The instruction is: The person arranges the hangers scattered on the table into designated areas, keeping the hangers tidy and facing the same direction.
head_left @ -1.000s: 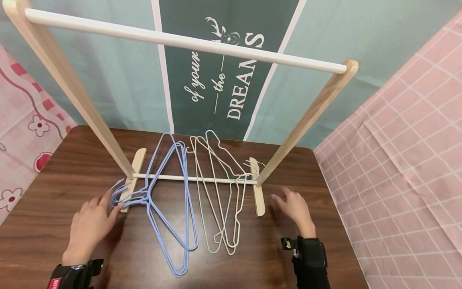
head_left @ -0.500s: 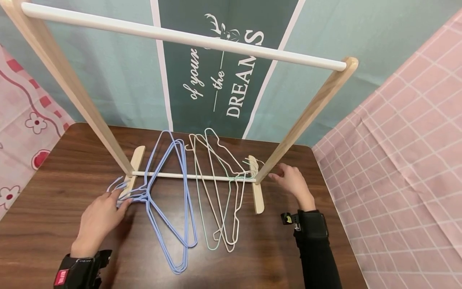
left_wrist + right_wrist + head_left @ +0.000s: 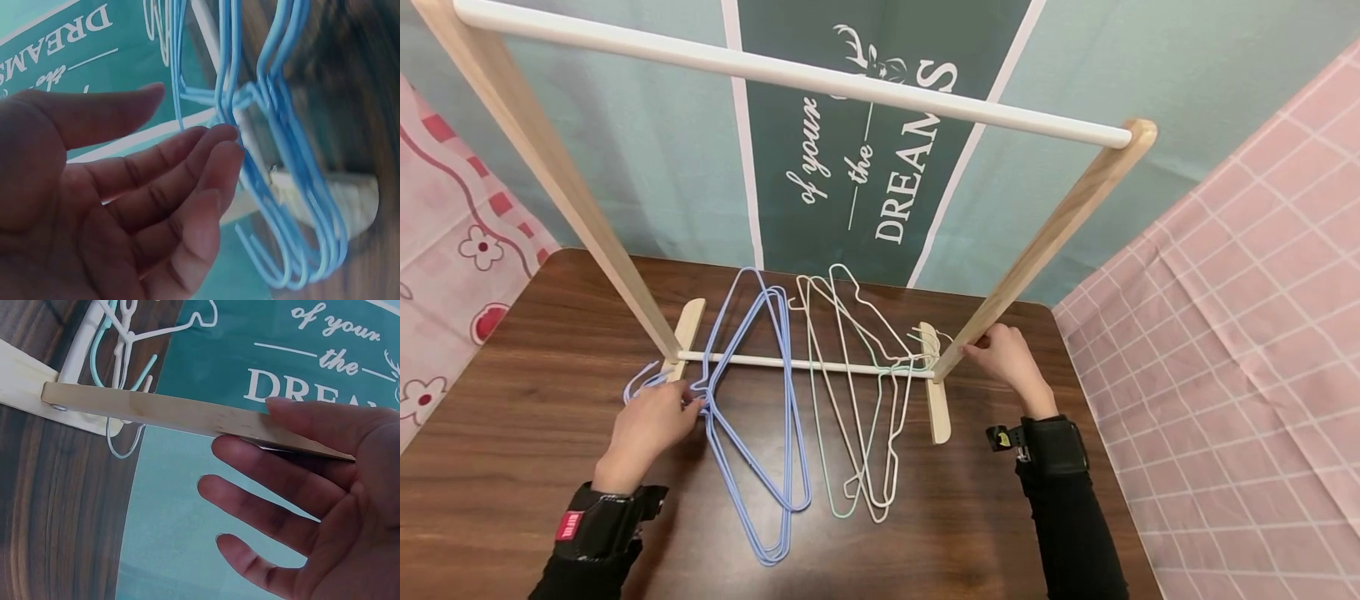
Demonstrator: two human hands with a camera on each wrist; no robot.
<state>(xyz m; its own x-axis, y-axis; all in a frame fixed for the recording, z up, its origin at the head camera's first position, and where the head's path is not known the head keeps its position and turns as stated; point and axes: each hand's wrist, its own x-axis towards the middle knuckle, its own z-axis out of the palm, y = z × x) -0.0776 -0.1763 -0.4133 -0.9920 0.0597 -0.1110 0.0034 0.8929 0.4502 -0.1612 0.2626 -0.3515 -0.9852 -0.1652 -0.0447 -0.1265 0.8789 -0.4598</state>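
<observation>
Blue hangers [image 3: 787,400] lie left of the desk's [image 3: 970,517] middle, reaching near its back edge. The left hand [image 3: 651,425] is at their necks, fingers loosely bent, thumb apart, gripping nothing. Towards the desk's right edge, the right hand [image 3: 1006,358] pinches the rack's right post [image 3: 1048,240]. Pale hangers [image 3: 853,398] lie between.

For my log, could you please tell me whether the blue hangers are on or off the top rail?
Off: the blue hangers lie across the lower bar, far below the top rail.
</observation>
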